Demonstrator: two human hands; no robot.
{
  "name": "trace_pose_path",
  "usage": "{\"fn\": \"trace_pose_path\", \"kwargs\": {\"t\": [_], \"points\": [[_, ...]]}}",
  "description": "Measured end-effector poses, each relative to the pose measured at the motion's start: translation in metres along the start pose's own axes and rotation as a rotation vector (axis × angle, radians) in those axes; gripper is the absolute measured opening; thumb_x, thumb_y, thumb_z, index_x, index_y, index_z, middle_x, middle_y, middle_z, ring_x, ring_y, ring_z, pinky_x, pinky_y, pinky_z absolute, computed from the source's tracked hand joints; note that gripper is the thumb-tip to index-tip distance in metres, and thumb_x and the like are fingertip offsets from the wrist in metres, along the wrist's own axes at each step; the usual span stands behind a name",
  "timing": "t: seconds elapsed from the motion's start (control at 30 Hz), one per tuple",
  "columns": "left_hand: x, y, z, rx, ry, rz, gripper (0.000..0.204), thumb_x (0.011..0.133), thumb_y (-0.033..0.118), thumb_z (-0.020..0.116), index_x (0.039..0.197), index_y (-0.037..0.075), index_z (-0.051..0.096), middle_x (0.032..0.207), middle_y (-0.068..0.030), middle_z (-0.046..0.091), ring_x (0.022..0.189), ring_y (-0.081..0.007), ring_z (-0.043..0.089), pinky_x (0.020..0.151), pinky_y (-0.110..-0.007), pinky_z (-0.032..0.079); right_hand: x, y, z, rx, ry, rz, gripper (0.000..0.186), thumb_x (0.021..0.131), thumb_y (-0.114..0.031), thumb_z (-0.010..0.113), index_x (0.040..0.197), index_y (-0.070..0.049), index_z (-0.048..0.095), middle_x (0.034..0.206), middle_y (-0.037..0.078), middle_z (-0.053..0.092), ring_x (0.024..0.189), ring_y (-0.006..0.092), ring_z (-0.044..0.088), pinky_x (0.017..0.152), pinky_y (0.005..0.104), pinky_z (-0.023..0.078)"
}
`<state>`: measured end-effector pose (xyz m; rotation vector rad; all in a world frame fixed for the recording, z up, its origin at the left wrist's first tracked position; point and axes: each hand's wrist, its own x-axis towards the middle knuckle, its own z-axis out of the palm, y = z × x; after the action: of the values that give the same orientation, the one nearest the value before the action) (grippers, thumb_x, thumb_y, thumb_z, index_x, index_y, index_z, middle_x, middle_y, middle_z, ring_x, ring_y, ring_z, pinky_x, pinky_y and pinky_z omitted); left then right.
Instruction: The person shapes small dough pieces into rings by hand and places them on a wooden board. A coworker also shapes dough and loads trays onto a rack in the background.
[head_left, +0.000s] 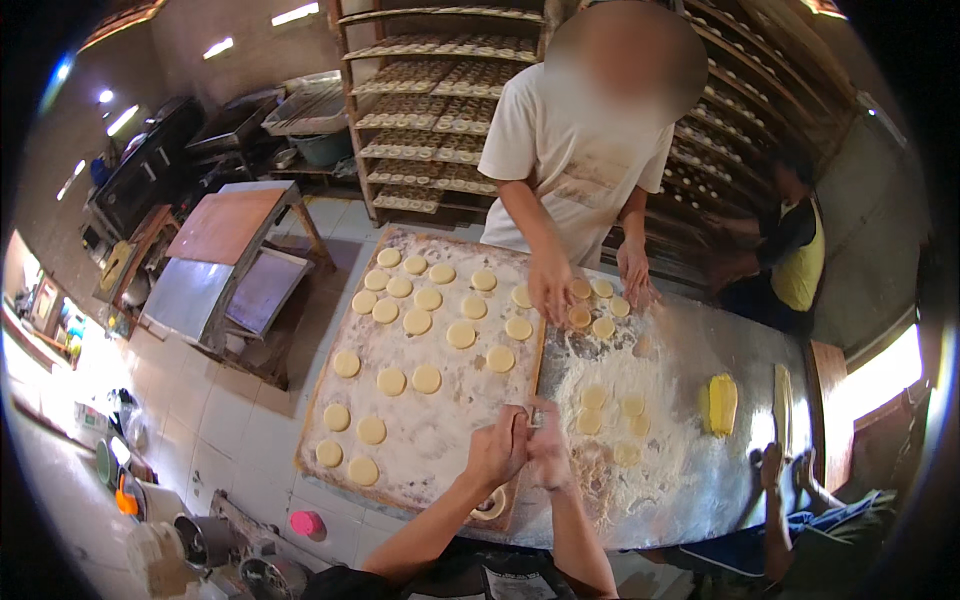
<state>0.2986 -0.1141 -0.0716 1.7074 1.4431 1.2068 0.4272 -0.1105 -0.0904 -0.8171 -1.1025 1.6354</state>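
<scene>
My left hand (497, 447) is closed above the near right edge of a floured wooden board (440, 440). Close against it is my right hand (549, 450), its fingers smeared by motion. Something small and pale shows between the two, too unclear to name. Flat round dough discs (427, 378) lie spread over the board. Below my wrists, a pale ring-shaped thing (490, 503) rests at the board's near edge. More dough discs (592, 397) lie on the floured metal table (690, 480) to the right.
Across the table a co-worker's hands (550, 285) handle dough discs (603, 327). A yellow block (722, 405) and a long dough strip (783, 410) lie at the right, near another person's hands (771, 466). Behind stand racks of filled trays (440, 110). A pink cup-like thing (307, 523) is at lower left.
</scene>
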Motion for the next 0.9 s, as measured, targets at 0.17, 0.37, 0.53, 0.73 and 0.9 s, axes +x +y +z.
{"fn": "trace_pose_path", "kwargs": {"t": [0.17, 0.37, 0.53, 0.73, 0.9], "points": [[0.02, -0.007, -0.011, 0.002, -0.042, 0.027, 0.013, 0.105, 0.018, 0.047, 0.11, 0.008, 0.053, 0.071, -0.0186, 0.066, 0.063, -0.0423, 0.066, 0.055, -0.05, 0.051, 0.017, 0.011, 0.008, -0.497, 0.163, -0.25, 0.067, 0.1, -0.063, 0.043, 0.14, -0.011, 0.035, 0.1, 0.017, 0.069, 0.076, 0.0153, 0.064, 0.061, 0.0259, 0.048], [0.03, -0.012, -0.019, 0.0, -0.161, -0.01, 0.019, 0.106, 0.022, 0.043, 0.112, 0.006, 0.051, 0.081, -0.024, 0.066, 0.071, -0.0452, 0.067, 0.06, -0.051, 0.052, 0.031, 0.017, 0.006, -0.273, 0.027, -0.443, 0.057, 0.105, -0.056, 0.039, 0.142, -0.014, 0.041, 0.096, 0.008, 0.063, 0.076, 0.0162, 0.058, 0.066, 0.0274, 0.045], [0.058, -0.033, -0.003, -0.26, -0.279, -0.326, 0.036, 0.106, 0.034, 0.041, 0.121, 0.003, 0.048, 0.092, -0.0314, 0.065, 0.086, -0.0516, 0.066, 0.074, -0.057, 0.05, 0.059, 0.039, -0.01, -0.07, 0.478, 0.041, 0.057, 0.104, -0.057, 0.044, 0.142, -0.013, 0.045, 0.104, 0.01, 0.061, 0.085, 0.0235, 0.062, 0.075, 0.0364, 0.049], [0.103, -0.08, -0.001, 0.553, -0.2, -0.203, 0.053, 0.101, 0.042, 0.051, 0.134, 0.001, 0.044, 0.121, -0.0341, 0.058, 0.114, -0.0499, 0.058, 0.089, -0.059, 0.046, 0.092, 0.04, -0.048, -1.249, 0.602, 0.232, 0.091, 0.094, -0.053, 0.062, 0.157, -0.009, 0.013, 0.105, 0.027, 0.067, 0.1, 0.0428, 0.067, 0.088, 0.0474, 0.051], [0.066, -0.085, -0.014, 0.57, -0.294, -0.152, 0.067, 0.089, 0.029, 0.068, 0.143, 0.003, 0.038, 0.125, -0.0272, 0.055, 0.116, -0.0443, 0.057, 0.094, -0.059, 0.043, 0.071, 0.024, -0.023, -1.167, 0.316, 0.454, 0.095, 0.085, -0.039, 0.073, 0.156, -0.011, 0.016, 0.142, 0.033, 0.046, 0.13, 0.0474, 0.049, 0.108, 0.0526, 0.039]]}}
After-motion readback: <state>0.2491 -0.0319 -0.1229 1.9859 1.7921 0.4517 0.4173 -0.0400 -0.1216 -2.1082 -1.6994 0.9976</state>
